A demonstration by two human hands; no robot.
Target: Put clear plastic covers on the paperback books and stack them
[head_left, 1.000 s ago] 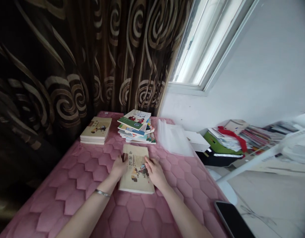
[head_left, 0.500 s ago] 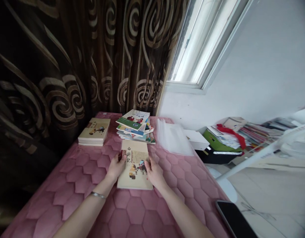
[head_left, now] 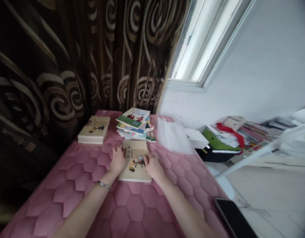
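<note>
A cream-coloured book (head_left: 136,172) with dark characters and small painted figures on its cover lies flat on the pink quilted surface (head_left: 135,205) in front of me. My left hand (head_left: 118,161) is beside its left edge, fingers stretched forward and apart. My right hand (head_left: 153,166) grips the right edge, its thumb on the cover; the other fingers are partly hidden. Beyond the left hand stands a neat stack of similar cream books (head_left: 94,130). Past the book's far end is an uneven pile of colourful thin books (head_left: 135,119).
Clear plastic sleeves (head_left: 174,137) lie to the right of the pile. A phone (head_left: 234,218) rests at the near right edge. Beyond that edge are a white box (head_left: 195,138), a dark bin of papers (head_left: 218,154) and a white fan (head_left: 254,155). A patterned curtain (head_left: 105,66) hangs behind.
The book has shifted slightly away from me and now lies flat. My left hand has loosened from its left edge, with its fingers extended; the right hand stays on the right edge.
</note>
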